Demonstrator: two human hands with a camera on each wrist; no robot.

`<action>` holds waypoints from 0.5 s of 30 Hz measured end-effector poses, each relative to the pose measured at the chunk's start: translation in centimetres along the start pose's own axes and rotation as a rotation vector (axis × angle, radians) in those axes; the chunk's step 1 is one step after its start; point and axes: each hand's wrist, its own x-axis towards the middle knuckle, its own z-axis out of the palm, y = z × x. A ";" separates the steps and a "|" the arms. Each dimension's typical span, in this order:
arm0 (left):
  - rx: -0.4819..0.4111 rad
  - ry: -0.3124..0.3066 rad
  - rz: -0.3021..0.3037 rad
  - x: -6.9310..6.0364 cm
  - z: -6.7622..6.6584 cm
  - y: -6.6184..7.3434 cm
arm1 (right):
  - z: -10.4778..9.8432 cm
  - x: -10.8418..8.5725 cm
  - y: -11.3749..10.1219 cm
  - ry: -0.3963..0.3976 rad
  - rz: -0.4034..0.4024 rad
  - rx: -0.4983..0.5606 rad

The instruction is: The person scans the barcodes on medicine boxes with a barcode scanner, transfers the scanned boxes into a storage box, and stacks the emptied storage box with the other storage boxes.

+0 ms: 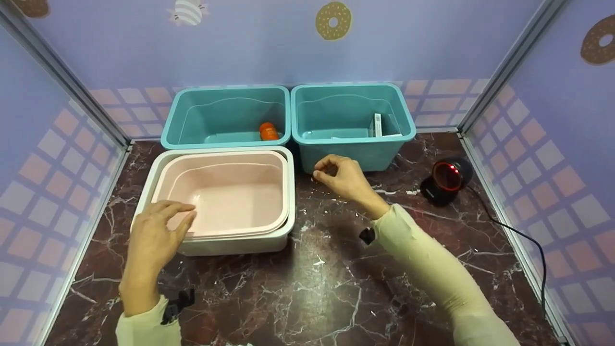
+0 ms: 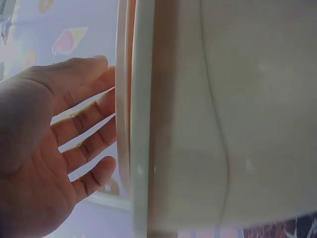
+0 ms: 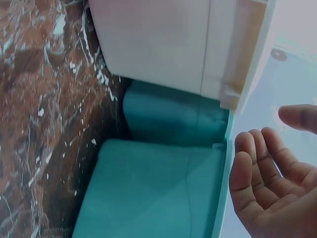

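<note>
My left hand (image 1: 156, 238) hovers by the near left corner of a pink bin (image 1: 240, 231), fingers relaxed and holding nothing. In the left wrist view its fingers (image 2: 84, 148) are spread beside the rims; whether they touch cannot be told. More than one pink rim shows, nested inside a white bin (image 1: 235, 246). My right hand (image 1: 347, 179) hangs in front of the right teal bin (image 1: 353, 153), with nothing in it. Its fingers (image 3: 270, 163) are loosely bent and the thumb stands apart from them in the right wrist view.
A left teal bin (image 1: 175, 120) holds an orange bottle-like item (image 1: 268, 131). Inside the right teal bin is a small white box (image 1: 376, 125). At the right stands a black scanner-like device (image 1: 446, 180) with red lights and a cable (image 1: 521, 234). Patterned walls enclose the dark marbled table (image 1: 326, 298).
</note>
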 end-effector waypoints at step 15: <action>0.004 -0.060 0.026 4.0 1.4 3.1 | -4.9 -0.5 1.6 0.067 0.028 -0.040</action>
